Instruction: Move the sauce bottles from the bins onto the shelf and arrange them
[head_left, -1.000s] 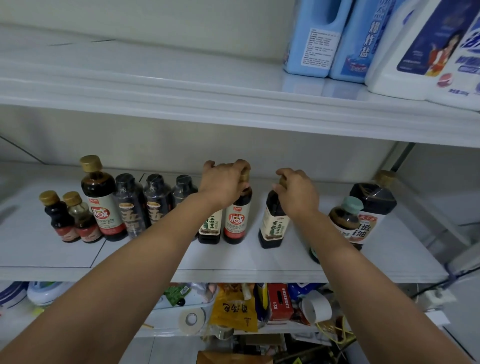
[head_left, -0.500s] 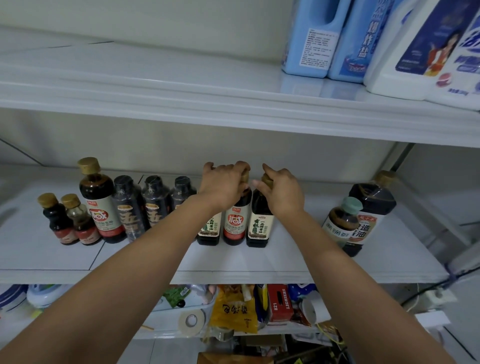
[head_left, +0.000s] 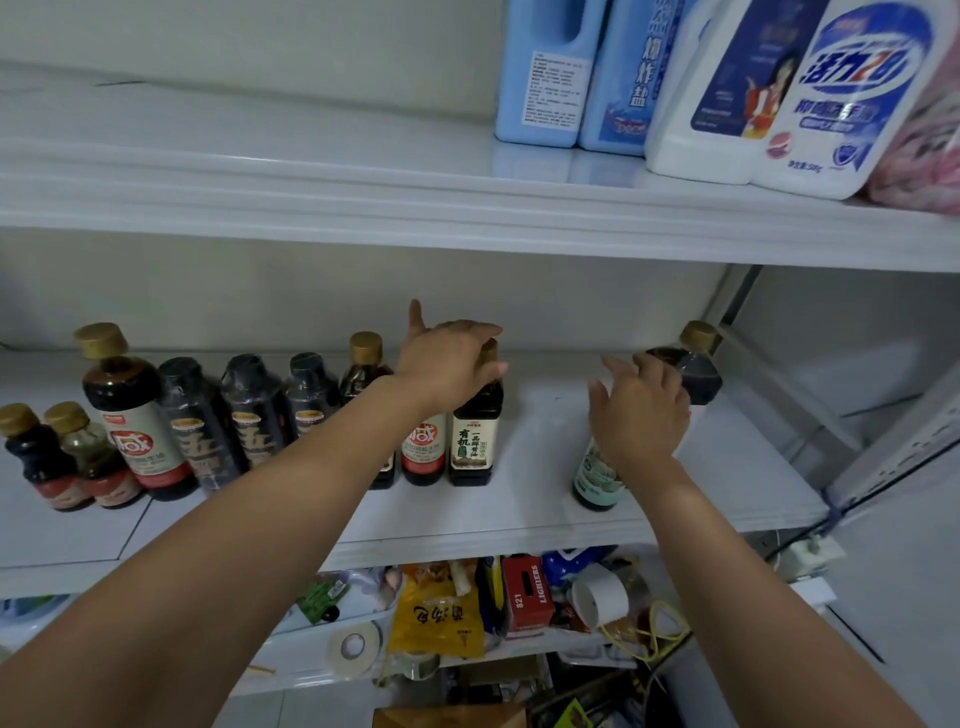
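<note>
most sauce bottles (head_left: 254, 415) stand in a row on the shelf (head_left: 545, 499). the green bottle (head_left: 592, 480) waits apart. left hand (head_left: 449, 366) lies loose over a cap (head_left: 490, 350); right hand (head_left: 641, 415) spreads wide, empty.

One head cam, wide-angle, looks fwd & slightly down at mid shelf (head_left: 545, 441) from close up.

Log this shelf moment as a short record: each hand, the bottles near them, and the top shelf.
Left hand: over the cap of the cream-label bottle; grip unclear
Right hand: fingers spread over the green-label bottle, hiding its cap
Back right: large dark bottle, untouched
Middle shelf: sauce bottles upright in a row at left
Top shelf: blue jugs at right
</note>
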